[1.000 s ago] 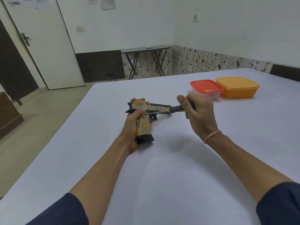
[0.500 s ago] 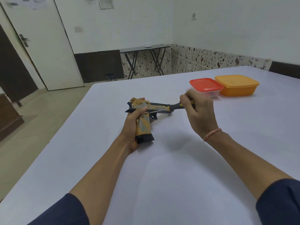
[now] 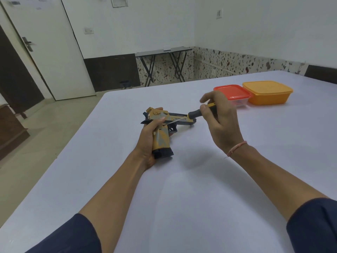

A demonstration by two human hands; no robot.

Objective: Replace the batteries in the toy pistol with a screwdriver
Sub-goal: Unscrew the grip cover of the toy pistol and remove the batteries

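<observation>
- To my left the table [image 3: 200,198] ends in a long straight edge running away from me. Past it is bare floor up to a white door [image 3: 45,52] and a small folding table [image 3: 162,52] against the far wall.
- The table's smooth, pale cloth lies open in front of my arms and to either side of them.
- My left hand [image 3: 147,141] is wrapped round the handle of the toy pistol [image 3: 175,119], thumb up on its side, and the heel of the hand rests on the cloth.
- The pistol is in the middle of the table. Its barrel runs left to right with the muzzle pointing right, and its handle points back at me.
- It is hard plastic — mustard yellow with grey patches and dark blue trim, blocky along the top.
- The screwdriver [image 3: 195,113] slants down to the left, and its thin metal shaft meets the pistol's side just above the handle, beside my thumb.
- My right hand [image 3: 222,125] pinches the screwdriver's black and yellow handle between thumb and fingers, raised off the table, with the forefinger lifted — a thin pink thread circles that wrist.
- Further right, near the table's far edge, two plastic boxes touch: a clear one with a red lid [image 3: 232,92] and an orange one [image 3: 267,92], both with rounded corners.
</observation>
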